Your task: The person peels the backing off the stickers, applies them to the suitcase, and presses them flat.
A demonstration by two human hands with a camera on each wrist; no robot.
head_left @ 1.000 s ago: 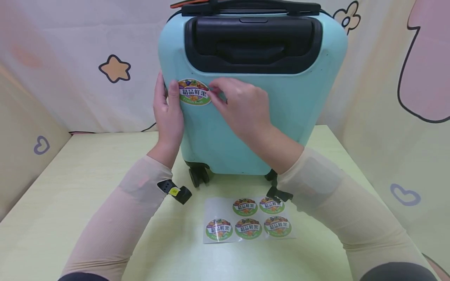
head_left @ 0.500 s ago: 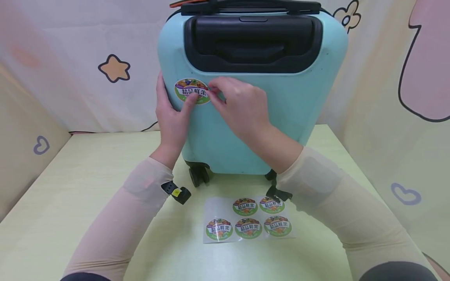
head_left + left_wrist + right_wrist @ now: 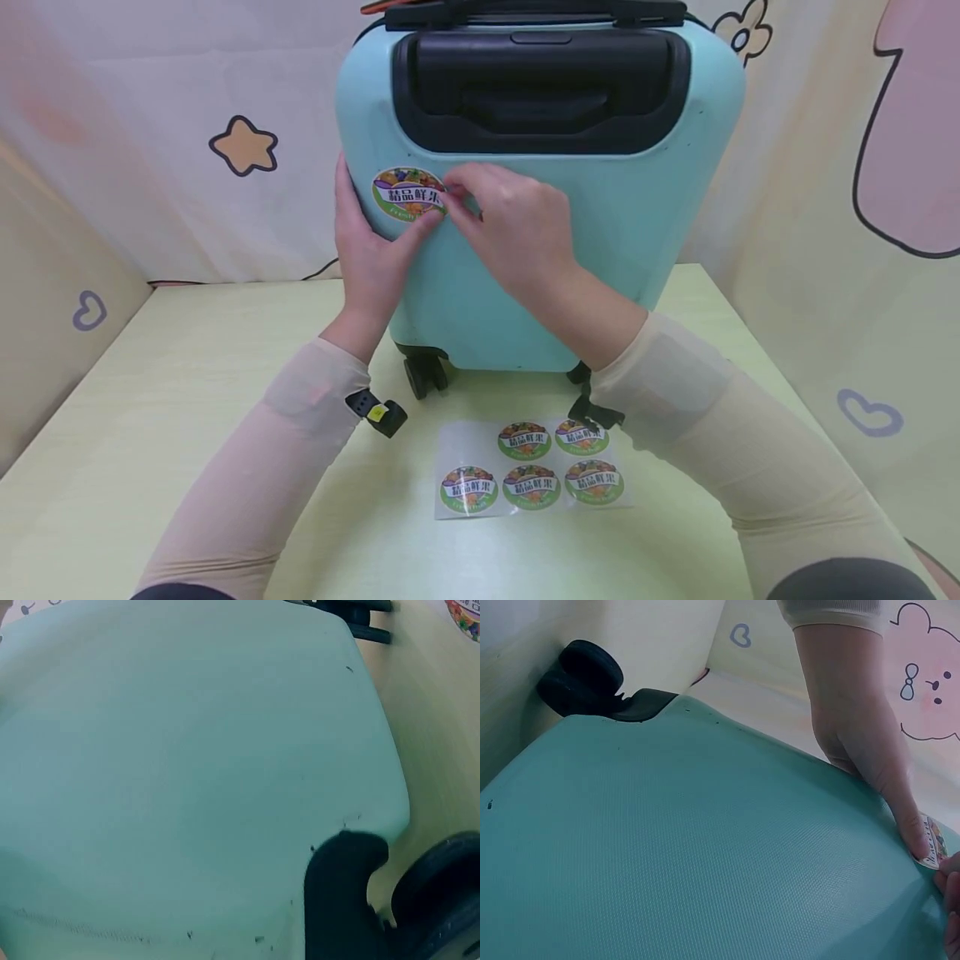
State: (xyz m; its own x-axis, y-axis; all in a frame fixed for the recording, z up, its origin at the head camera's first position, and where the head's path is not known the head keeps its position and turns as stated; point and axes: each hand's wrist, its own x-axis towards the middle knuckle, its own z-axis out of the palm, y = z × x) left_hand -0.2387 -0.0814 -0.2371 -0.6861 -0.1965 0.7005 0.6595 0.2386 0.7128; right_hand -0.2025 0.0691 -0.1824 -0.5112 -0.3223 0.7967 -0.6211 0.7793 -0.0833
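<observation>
A light blue suitcase stands upright on its wheels, with a black recessed handle panel on its face. An oval fruit sticker with Chinese lettering lies against the upper left of that face. My left hand rests along the suitcase's left side, its fingers partly hidden behind the edge. The straight left thumb presses near the sticker's lower right rim. With thumb and forefinger, my right hand pinches the sticker's right end. Part of the sticker also shows under the left thumb in the right wrist view.
On the table, in front of the suitcase, lies a backing sheet bearing several matching oval stickers. A black caster wheel shows under the suitcase's left corner. Patterned cloth walls enclose the table at the back and sides.
The left thumb has moved right, from the sticker's left end across its front to its lower right rim. The right hand keeps its pinch in nearly the same place.
</observation>
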